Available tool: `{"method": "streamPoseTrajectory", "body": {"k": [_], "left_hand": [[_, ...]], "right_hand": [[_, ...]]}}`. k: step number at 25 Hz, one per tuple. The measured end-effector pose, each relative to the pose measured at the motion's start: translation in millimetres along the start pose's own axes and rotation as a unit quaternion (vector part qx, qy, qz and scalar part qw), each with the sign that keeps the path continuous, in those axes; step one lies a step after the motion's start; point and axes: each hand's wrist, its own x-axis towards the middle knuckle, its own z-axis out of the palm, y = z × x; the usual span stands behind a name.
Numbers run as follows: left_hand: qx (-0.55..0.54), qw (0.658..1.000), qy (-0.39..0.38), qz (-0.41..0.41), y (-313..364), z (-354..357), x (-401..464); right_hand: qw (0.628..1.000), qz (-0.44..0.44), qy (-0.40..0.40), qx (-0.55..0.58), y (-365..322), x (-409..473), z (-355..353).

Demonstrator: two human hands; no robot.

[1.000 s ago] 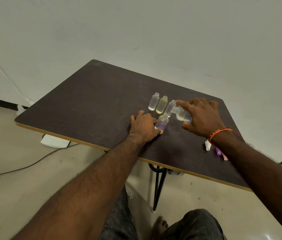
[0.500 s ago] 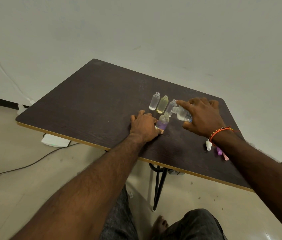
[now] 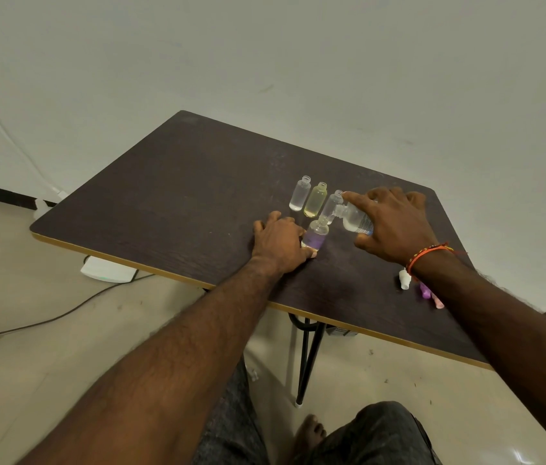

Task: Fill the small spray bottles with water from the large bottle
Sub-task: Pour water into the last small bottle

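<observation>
My right hand [image 3: 395, 224] grips the large clear bottle [image 3: 355, 219], tipped leftward with its open neck right above the mouth of a small purple-tinted bottle [image 3: 316, 233]. My left hand [image 3: 280, 245] holds that purple bottle upright on the dark table [image 3: 164, 203]. Just behind stand three more small uncapped bottles: a clear one [image 3: 299, 193], a yellow-tinted one [image 3: 315, 200] and another clear one [image 3: 332, 204], partly hidden by the large bottle's neck.
Small spray caps lie by my right wrist: a white one [image 3: 405, 279], a purple one [image 3: 425, 290] and a pink one [image 3: 437, 301]. The table's front edge runs just below my hands. A white device [image 3: 107, 270] and a cable [image 3: 47, 317] lie on the floor at left.
Almost nothing differs: both hands keep their places, and the large bottle stays tipped over the purple bottle.
</observation>
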Motion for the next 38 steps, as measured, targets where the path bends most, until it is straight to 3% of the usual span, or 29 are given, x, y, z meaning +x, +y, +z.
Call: {"method": "streamPoseTrajectory", "body": {"k": [32, 35, 38], "left_hand": [[-0.003, 1.000, -0.015, -0.008, 0, 1, 2], [-0.002, 1.000, -0.013, -0.006, 1, 1, 0], [-0.003, 1.000, -0.006, -0.005, 2, -1, -2]], "right_hand": [[1.000, -0.008, 0.001, -0.003, 1, 2, 0], [0.999, 0.016, -0.009, 0.047, -3, -3, 2], [0.984, 0.055, -0.016, 0.166, -9, -11, 8]]}}
